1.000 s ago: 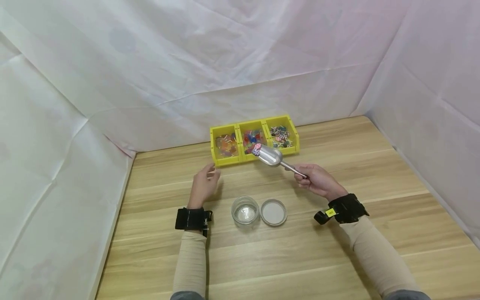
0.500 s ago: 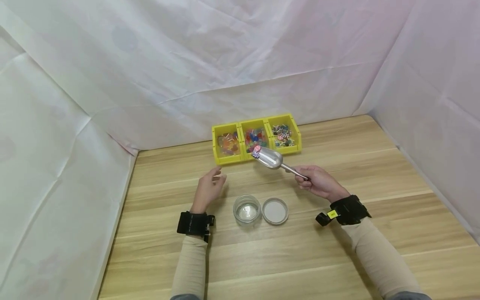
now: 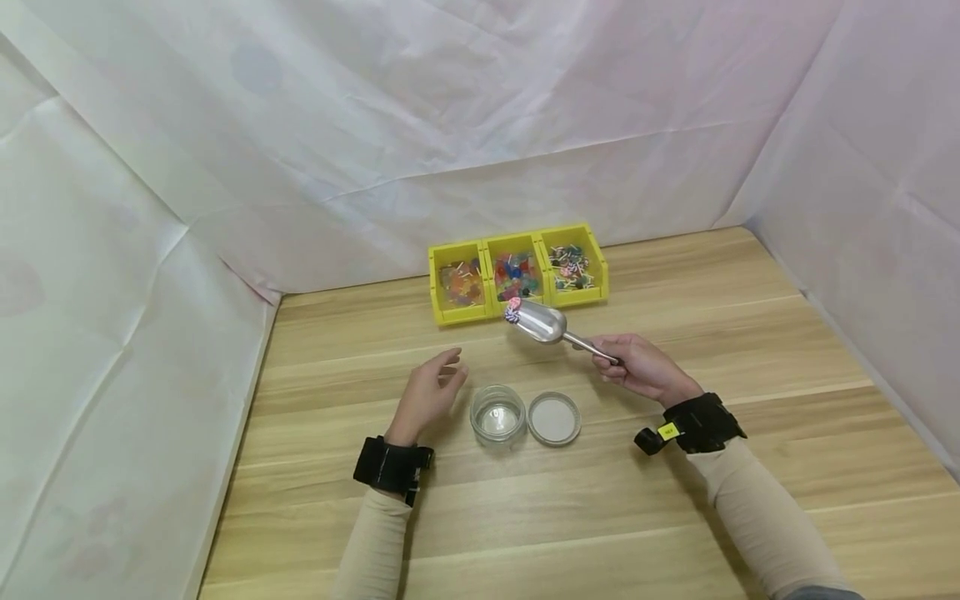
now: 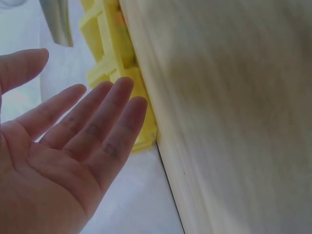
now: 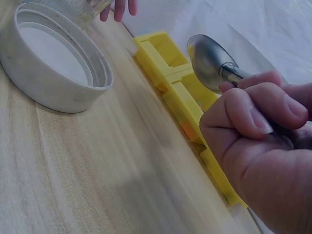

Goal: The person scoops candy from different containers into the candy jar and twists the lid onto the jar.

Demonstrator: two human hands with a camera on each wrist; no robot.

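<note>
My right hand (image 3: 643, 367) grips the handle of a metal scoop (image 3: 542, 322), held in the air just in front of the yellow bins. At the scoop's tip lie small swirl candies (image 3: 513, 310), pink and dark-striped. The right wrist view shows the fingers (image 5: 248, 109) curled round the handle. My left hand (image 3: 426, 397) is empty, its fingers loosely spread, left of an open glass jar (image 3: 498, 415) that looks empty. In the left wrist view the palm (image 4: 53, 175) faces the camera. A round lid (image 3: 554, 418) lies inside up, right beside the jar.
Behind the scoop, a yellow three-compartment bin (image 3: 463, 315) stands near the back edge of the wooden table (image 3: 525, 533). Small colourful pieces fill its compartments, some with white sticks. White cloth (image 3: 420, 100) hangs behind and at both sides.
My left hand has moved right and slightly nearer to me, closer to the jar. The scoop stays in my right hand almost in place, and the whole view has shifted slightly.
</note>
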